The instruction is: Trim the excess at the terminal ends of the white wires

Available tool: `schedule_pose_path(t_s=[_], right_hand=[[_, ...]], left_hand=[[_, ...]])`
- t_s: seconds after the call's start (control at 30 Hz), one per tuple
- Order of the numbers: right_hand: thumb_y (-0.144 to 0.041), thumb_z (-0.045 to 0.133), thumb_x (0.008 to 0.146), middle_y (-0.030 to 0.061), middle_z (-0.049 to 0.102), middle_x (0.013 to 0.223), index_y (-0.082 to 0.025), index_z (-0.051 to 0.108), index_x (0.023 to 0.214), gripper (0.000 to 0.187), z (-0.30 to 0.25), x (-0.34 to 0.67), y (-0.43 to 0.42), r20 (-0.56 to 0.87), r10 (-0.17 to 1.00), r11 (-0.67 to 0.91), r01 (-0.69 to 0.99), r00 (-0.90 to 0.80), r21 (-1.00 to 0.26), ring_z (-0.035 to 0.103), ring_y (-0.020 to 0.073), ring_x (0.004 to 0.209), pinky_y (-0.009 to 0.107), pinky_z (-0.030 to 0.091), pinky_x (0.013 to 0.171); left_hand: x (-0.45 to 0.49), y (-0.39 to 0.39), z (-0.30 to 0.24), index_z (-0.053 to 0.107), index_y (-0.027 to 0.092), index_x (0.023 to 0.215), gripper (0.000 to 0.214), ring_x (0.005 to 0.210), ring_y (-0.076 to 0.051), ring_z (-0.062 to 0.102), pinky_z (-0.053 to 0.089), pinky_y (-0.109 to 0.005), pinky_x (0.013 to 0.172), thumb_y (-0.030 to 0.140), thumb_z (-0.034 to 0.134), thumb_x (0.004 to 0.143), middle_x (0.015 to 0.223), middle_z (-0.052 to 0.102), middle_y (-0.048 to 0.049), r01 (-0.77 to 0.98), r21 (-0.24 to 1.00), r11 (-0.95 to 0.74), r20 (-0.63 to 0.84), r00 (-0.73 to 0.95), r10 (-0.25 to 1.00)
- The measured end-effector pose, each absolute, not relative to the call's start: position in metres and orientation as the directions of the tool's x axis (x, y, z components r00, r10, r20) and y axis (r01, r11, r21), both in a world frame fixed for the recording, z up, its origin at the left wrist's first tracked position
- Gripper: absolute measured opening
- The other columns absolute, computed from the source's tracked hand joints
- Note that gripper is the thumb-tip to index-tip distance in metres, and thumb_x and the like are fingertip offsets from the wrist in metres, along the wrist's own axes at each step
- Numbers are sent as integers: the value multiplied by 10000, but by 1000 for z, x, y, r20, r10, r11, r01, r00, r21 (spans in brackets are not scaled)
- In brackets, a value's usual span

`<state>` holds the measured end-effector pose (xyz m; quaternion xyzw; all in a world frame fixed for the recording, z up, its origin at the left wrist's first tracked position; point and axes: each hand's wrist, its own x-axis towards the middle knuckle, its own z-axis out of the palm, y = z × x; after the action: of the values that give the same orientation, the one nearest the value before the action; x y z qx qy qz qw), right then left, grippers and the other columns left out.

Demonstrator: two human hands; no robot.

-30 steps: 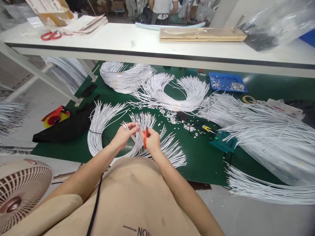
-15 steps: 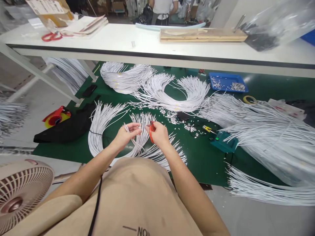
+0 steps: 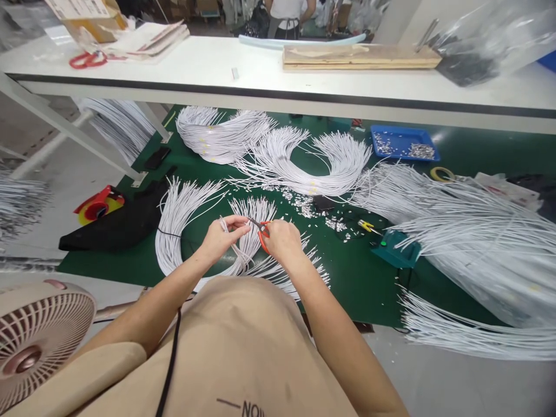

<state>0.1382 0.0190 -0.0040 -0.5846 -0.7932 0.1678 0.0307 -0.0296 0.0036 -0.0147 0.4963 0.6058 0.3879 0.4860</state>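
Between the thumb and fingers of my left hand [image 3: 223, 238] are a few white cables, their ends pinched near the fingertips. My right hand [image 3: 283, 240] grips red-handled scissors [image 3: 264, 234], whose dark blades point left and reach my left fingertips. Whether the blades touch a cable is too small to tell. Behind and below both hands lies a loose bundle of white cables [image 3: 256, 208]. Its curved left part [image 3: 170, 237] has a dark tie around it.
Coiled cable bundles [image 3: 304, 174] lie farther back, with small white scraps [image 3: 304, 204] in front. A blue tray [image 3: 406, 136] holds small pieces. A green device [image 3: 395, 249] and more cables [image 3: 486, 231] are at right. A white shelf [image 3: 208, 66] spans the back; a fan [image 3: 39, 347] stands left.
My right hand has turned, swinging the scissors' blades leftward to my left fingertips. My left hand has stayed nearly in place with the cables.
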Motion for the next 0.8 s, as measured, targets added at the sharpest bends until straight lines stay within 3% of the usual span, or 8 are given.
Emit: schedule_pose_path(t_s=[0.17, 0.5, 0.8], right_hand=[[-394, 422, 848, 83, 650, 886, -182, 635, 860, 300, -9, 135, 14, -201, 939, 210, 928, -279, -308, 593, 183, 836, 262, 393, 725], [-453, 422, 833, 56, 656, 832, -220, 650, 801, 327, -16, 137, 8, -158, 958, 170, 915, -241, -367, 602, 182, 786, 261, 388, 657], [-471, 403, 833, 64, 654, 776, -213, 654, 803, 361, -13, 137, 5, -177, 959, 155, 930, -223, -332, 606, 180, 723, 256, 380, 611]], left_hand=[[-27, 3, -10, 669, 130, 894, 323, 479, -88, 443, 348, -226, 476, 363, 645, 671, 649, 619, -22, 272, 938, 215, -216, -28, 976], [-25, 1, -8, 653, 117, 935, 329, 488, -97, 459, 354, -226, 472, 350, 599, 710, 680, 635, -42, 289, 933, 216, -215, -37, 976], [-27, -1, -9, 652, 138, 958, 355, 653, -144, 537, 389, -224, 531, 360, 637, 681, 760, 632, -54, 300, 940, 161, -169, 2, 986]])
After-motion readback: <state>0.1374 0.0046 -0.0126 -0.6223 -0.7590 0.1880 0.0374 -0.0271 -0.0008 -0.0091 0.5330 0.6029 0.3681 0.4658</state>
